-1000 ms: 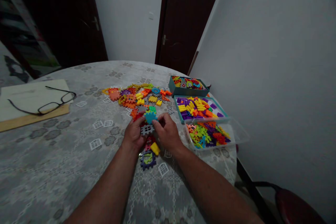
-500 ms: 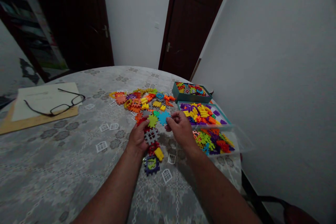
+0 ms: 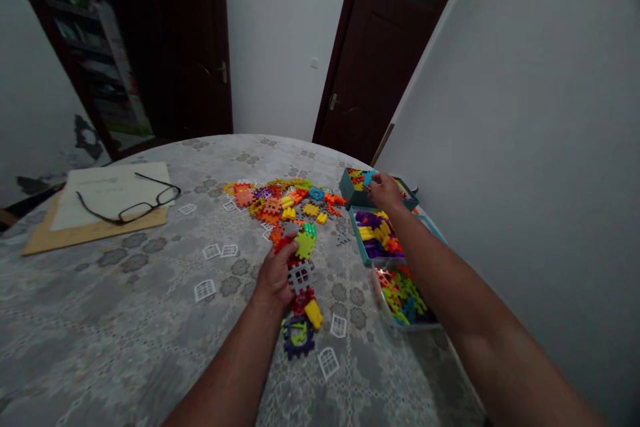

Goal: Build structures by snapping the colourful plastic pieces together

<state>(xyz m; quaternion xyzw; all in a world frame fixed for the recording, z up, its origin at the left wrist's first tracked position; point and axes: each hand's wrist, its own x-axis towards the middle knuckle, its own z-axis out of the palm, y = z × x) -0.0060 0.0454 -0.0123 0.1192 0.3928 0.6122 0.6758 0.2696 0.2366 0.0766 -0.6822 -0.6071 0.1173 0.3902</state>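
My left hand (image 3: 277, 275) is closed around the edge of a chain of joined plastic building blocks (image 3: 301, 276). The chain has grey, red, yellow and dark blue parts, with a lime green block (image 3: 305, 245) near its top. My right hand (image 3: 386, 192) is over the far green box (image 3: 354, 197), its fingertips pinched on a light blue toothed block (image 3: 369, 177). Part of that block is hidden by the fingers. Multicoloured blocks lie in the box beneath it.
Loose blocks (image 3: 270, 205) lie heaped mid-table. A teal tray (image 3: 365, 250) and a clear tub (image 3: 383, 303) of blocks stand at right, partly behind my forearm. Glasses (image 3: 135, 211) rest on paper (image 3: 100, 180) at left. White window pieces (image 3: 205, 290) are scattered about.
My right hand has carried the light blue block away from the chain, forward and right to the far box. My left hand keeps its hold. The view has shifted slightly.
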